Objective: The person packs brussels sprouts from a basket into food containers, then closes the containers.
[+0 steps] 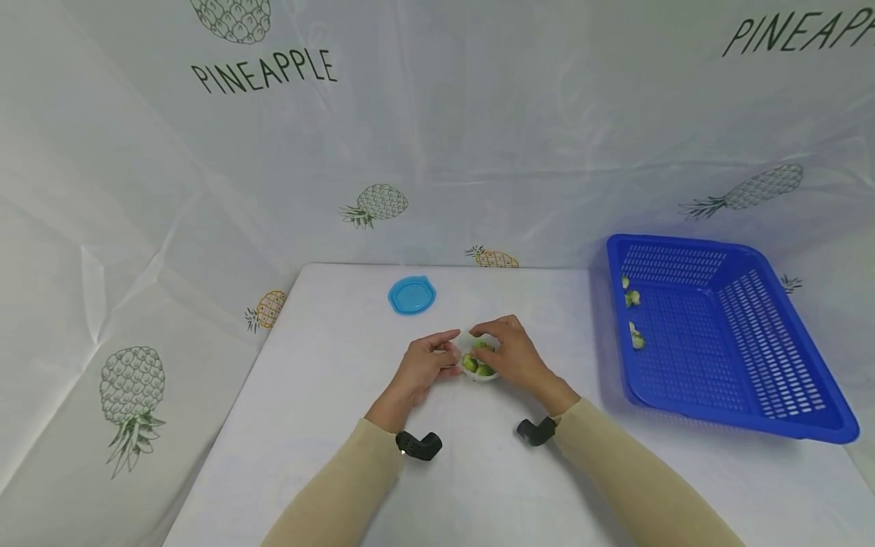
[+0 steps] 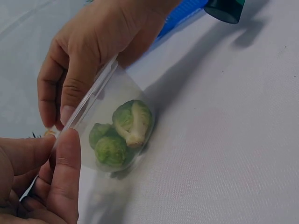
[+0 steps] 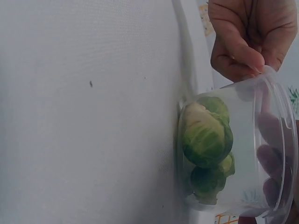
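A clear round plastic container stands on the white table with several Brussels sprouts at its bottom. My left hand pinches the container's rim between thumb and fingers, plainest in the right wrist view. Over the container's opening is my right hand, its fingers bent and spread from the thumb, with nothing visible between them. Through the clear wall, fingertips show near the rim in the right wrist view. Whether they touch the rim cannot be told.
A blue lid lies on the table behind the hands. To the right stands a blue perforated basket, with several Brussels sprouts along its left side. A white curtain with printed pineapples hangs behind the table.
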